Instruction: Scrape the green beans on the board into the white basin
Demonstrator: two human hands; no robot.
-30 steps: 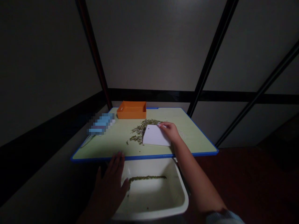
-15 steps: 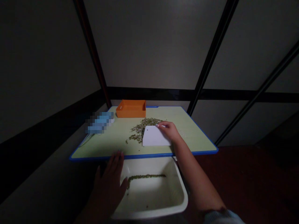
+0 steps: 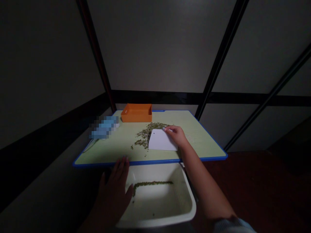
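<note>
A white plastic scraper [image 3: 162,140] with a small hole near its left corner is pinched at its top edge by my right hand [image 3: 177,134]. Its blade meets a scatter of small green beans or seeds [image 3: 145,132] on the pale green tabletop [image 3: 114,150]. My left hand [image 3: 116,186], fingers stretched, lies in shadow over the left side of a white plastic tub [image 3: 160,220], its fingertips near the table's blue edge. Inside the tub, a line of the same green grains [image 3: 153,183] runs along the far side of the bottom.
An orange open box [image 3: 136,116] stands at the back left of the table. A blurred blue item [image 3: 104,127] with a pale cord lies at the left edge. Dark-framed wall panels [image 3: 155,48] close off the back and left; reddish floor [image 3: 243,181] shows at right.
The scraper has shifted very slightly away from me, its lower edge now a little farther from the table's front edge. My left hand stays in place.
</note>
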